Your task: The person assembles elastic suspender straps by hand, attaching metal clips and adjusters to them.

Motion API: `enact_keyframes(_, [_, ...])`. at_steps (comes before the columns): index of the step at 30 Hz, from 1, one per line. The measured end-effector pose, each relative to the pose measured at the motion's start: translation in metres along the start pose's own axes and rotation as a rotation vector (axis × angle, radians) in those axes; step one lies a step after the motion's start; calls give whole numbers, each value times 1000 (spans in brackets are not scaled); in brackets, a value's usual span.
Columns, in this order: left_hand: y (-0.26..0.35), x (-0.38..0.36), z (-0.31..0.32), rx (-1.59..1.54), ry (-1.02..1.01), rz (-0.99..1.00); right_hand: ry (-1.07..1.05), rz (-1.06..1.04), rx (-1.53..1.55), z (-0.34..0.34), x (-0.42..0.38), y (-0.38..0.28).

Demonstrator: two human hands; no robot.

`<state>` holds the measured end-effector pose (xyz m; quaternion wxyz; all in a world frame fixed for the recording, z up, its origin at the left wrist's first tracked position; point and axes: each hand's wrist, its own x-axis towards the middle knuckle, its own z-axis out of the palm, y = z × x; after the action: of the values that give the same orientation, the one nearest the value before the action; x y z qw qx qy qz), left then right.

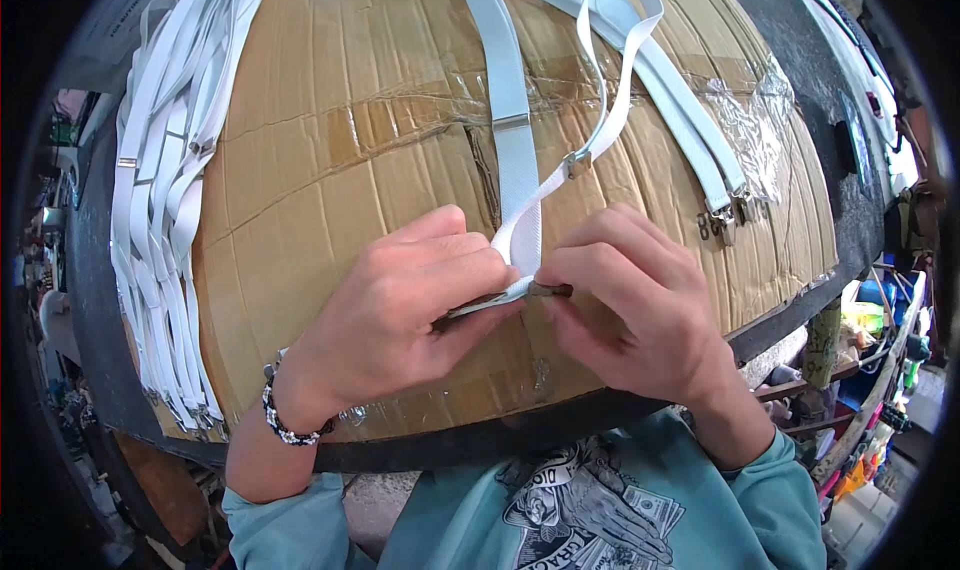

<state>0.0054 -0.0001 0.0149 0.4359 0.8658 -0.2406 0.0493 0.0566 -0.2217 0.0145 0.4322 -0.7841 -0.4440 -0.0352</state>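
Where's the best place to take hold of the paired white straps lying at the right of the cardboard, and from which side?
Probably pinch both straps together just above the metal clips, coming from the near side. The bands lie flat and side by side there, so one pinch should span both, and this approach avoids the crumpled clear film on their right.

Suspenders cut off by top edge, lower part partly hidden by left hand and right hand. Dark piece at right hand too covered to identify. Strap bundle cut off at top. Cardboard hides most of table. Shirt print runs past bottom edge. Clutter at right too small to tell.
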Motion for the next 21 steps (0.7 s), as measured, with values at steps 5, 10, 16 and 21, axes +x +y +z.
enact_keyframes(5, [-2, -1, 2, -11, 4, -8, -91, -3, -138, -1, -7, 16])
enact_keyframes(10, [-3, -4, 4, -5, 39, -7, -46, 99, -61, -4, -6, 11])
enact_keyframes(16, [-7, -6, 6, 6, 42, 25, 4, 162, -46, -7, -10, 3])
enact_keyframes(21, [-12, -8, 11, 21, 88, 96, 37, 59, -103, -3, -6, -11])
